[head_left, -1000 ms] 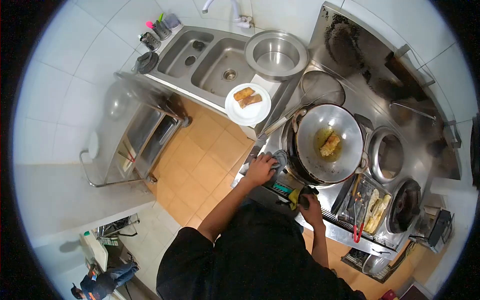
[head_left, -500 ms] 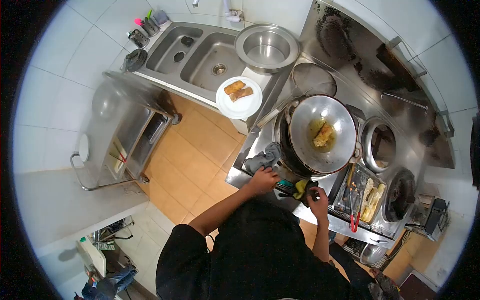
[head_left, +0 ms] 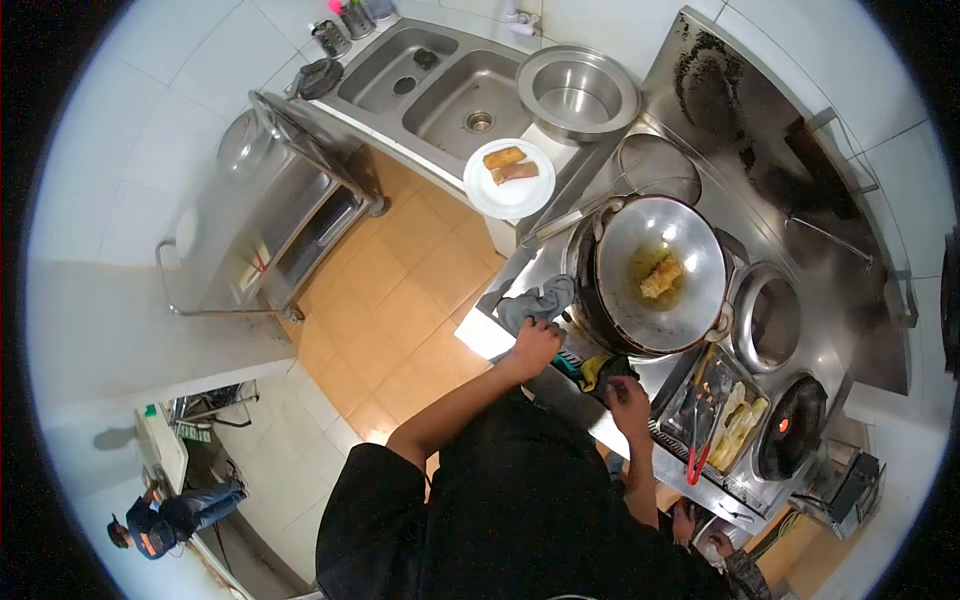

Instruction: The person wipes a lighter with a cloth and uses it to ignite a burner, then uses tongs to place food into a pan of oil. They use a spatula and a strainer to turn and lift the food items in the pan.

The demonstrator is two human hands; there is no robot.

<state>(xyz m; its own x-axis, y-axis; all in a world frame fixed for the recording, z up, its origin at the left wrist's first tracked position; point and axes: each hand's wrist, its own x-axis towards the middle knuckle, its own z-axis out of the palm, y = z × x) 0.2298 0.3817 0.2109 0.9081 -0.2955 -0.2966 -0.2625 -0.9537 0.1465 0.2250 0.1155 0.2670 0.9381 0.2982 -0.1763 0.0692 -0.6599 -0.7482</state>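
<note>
Countertop [head_left: 548, 262], left hand [head_left: 537, 344] by grey cloth [head_left: 537, 302], right hand [head_left: 628, 406] by dark bundle [head_left: 617, 370], grips unclear

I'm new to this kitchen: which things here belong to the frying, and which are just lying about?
Likely in use: wok, browned food, tongs, food tray, white plate, grey cloth by the left hand, yellow item by the right hand.

Seemingly idle: metal basin by the sink, utensil holders.

White tiled walls [head_left: 140, 165], orange floor [head_left: 400, 290]
</note>
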